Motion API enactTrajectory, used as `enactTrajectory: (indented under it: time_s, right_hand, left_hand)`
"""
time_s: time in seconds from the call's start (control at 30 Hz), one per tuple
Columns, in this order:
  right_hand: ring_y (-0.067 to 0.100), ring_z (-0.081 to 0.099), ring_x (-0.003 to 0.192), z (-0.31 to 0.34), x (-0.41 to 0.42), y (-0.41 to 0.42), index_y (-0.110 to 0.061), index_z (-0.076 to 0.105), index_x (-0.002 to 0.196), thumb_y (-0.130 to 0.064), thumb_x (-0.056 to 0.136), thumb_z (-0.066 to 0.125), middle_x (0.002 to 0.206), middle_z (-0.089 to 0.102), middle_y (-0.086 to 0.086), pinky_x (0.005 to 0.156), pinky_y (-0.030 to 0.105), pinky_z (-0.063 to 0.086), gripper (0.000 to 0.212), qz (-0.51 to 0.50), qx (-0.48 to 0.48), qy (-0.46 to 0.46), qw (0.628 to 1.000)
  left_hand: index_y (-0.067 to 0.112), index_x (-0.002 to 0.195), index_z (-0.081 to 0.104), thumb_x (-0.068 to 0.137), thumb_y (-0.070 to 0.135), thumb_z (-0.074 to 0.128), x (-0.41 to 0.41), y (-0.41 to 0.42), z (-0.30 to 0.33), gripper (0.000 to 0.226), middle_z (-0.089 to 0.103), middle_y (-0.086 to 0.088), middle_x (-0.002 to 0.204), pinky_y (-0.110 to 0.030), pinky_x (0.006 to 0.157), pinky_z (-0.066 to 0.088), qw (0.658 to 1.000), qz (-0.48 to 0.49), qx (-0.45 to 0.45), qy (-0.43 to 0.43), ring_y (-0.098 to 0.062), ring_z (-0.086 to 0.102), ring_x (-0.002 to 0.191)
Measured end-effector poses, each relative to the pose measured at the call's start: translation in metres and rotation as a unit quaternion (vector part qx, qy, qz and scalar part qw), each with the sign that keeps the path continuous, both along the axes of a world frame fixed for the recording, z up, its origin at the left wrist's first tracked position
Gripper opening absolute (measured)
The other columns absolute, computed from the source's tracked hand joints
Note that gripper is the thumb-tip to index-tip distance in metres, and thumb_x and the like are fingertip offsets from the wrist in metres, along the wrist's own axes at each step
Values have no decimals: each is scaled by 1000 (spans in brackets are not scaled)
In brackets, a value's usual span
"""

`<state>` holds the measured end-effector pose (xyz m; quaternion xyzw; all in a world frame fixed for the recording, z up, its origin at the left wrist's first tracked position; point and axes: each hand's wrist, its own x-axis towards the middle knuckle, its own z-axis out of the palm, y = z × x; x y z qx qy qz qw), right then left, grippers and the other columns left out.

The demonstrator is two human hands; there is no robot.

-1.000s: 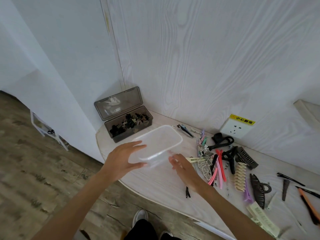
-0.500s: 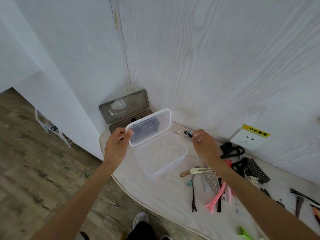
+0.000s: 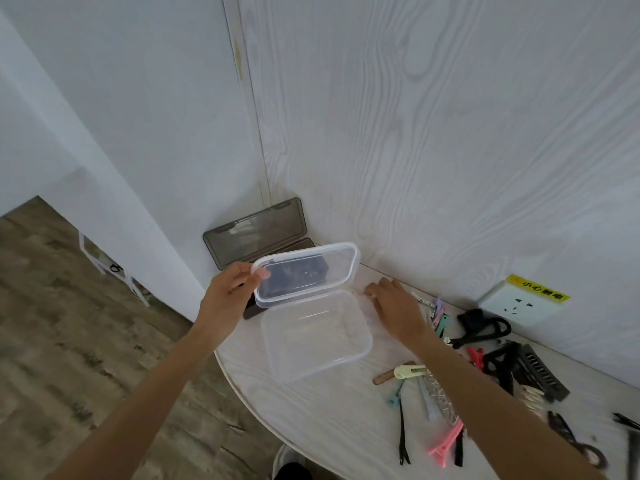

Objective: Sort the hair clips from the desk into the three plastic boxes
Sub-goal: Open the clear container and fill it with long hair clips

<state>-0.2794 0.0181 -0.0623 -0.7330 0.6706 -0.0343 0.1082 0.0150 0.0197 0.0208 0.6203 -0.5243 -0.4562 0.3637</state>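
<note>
A clear plastic box [image 3: 317,336] stands empty on the white desk [image 3: 311,410]. My left hand [image 3: 228,299] pinches the left corner of its clear lid [image 3: 306,271] and holds the lid tilted up above the box's far side. My right hand [image 3: 394,306] rests flat on the desk just right of the box, fingers spread, holding nothing. Behind the lid a smoky grey box [image 3: 256,233] stands with its own lid raised; dark small clips inside show through the clear lid. Many hair clips [image 3: 436,403] of mixed colours lie at the right.
The wall runs close behind the desk, with a socket plate and yellow sticker [image 3: 523,301] at the right. Black claw clips [image 3: 485,329] and a dark comb clip [image 3: 540,372] lie near it. The desk's rounded front edge drops to a wooden floor [image 3: 69,341].
My left hand lifted the clear lid off the box and swung it up and back. My right hand left the box and moved right to the desk. The view tilted down.
</note>
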Motion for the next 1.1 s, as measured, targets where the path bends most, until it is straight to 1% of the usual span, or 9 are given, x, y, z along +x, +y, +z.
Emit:
enactTrajectory:
  time_s: [0.13, 0.23, 0.47, 0.53, 0.6, 0.73, 0.9, 1.03, 1.1]
  right_hand:
    - [23, 56, 103, 1, -24, 22, -14, 61, 112, -13, 94, 43, 109, 59, 6, 86, 32, 43, 25, 14, 26, -31, 999]
    - [18, 58, 103, 9, -42, 38, -16, 65, 108, -12, 93, 46, 108, 62, 3, 97, 33, 40, 25, -55, 26, -101, 993]
    - [20, 63, 80, 39, -78, 64, -15, 74, 91, -1, 81, 63, 89, 62, 5, 78, 33, 51, 21, -227, -95, -240, 939]
    - [8, 59, 76, 46, -86, 73, -18, 74, 91, -2, 81, 64, 89, 61, 1, 74, 23, 50, 21, -240, -114, -250, 931]
    - [0, 55, 75, 56, -90, 80, -19, 72, 93, -5, 84, 63, 89, 59, -2, 72, 12, 44, 20, -264, -129, -261, 920]
    - [9, 62, 78, 82, -82, 84, -17, 72, 93, -3, 83, 64, 89, 60, 2, 72, 7, 47, 19, -304, -203, -337, 868]
    - [-2, 62, 69, 89, -48, 66, -20, 71, 91, -5, 82, 66, 89, 66, 5, 63, 4, 45, 17, -333, -193, -460, 800]
    - [5, 59, 77, 66, -4, 52, -28, 67, 86, -8, 83, 65, 94, 63, 4, 74, 14, 47, 21, -327, -160, -430, 826]
    - [6, 58, 80, 54, 6, 50, -27, 66, 88, -7, 84, 61, 96, 61, 1, 77, 16, 47, 21, -287, -120, -390, 867]
  left_hand:
    - [25, 95, 66, 83, 42, 64, -22, -21, 6, 21, 70, 5, 101, -43, 98, 47, 1000, -13, 0, 6, -15, 63, 101]
    - [16, 100, 65, 87, 33, 62, -46, -36, 8, 22, 69, 1, 101, -42, 97, 47, 999, -32, -7, 10, -19, 63, 101]
    - [11, 103, 59, 93, 28, 53, -101, -62, 9, 20, 64, 2, 95, -31, 88, 49, 998, -51, -23, 38, -15, 61, 94]
    - [9, 108, 58, 93, 27, 54, -114, -66, 9, 24, 63, 2, 94, -24, 80, 47, 997, -43, -20, 58, -12, 60, 91]
    - [8, 112, 58, 93, 29, 55, -123, -70, 7, 28, 62, 0, 97, -27, 84, 46, 997, -34, -15, 63, -14, 58, 93]
    - [7, 112, 59, 93, 27, 55, -141, -72, 0, 28, 61, -4, 100, -29, 83, 42, 998, -16, -15, 59, -16, 56, 95]
    - [13, 104, 58, 94, 26, 52, -159, -74, 0, 17, 57, -5, 93, -24, 73, 39, 999, -13, -21, 39, -16, 53, 88]
    - [8, 114, 58, 93, 28, 55, -152, -77, -1, 30, 60, -6, 108, -26, 86, 38, 999, -26, 13, 40, -18, 54, 102]
    - [8, 118, 58, 92, 29, 55, -147, -78, -1, 33, 60, -6, 112, -31, 92, 40, 999, -26, 18, 36, -21, 55, 108]
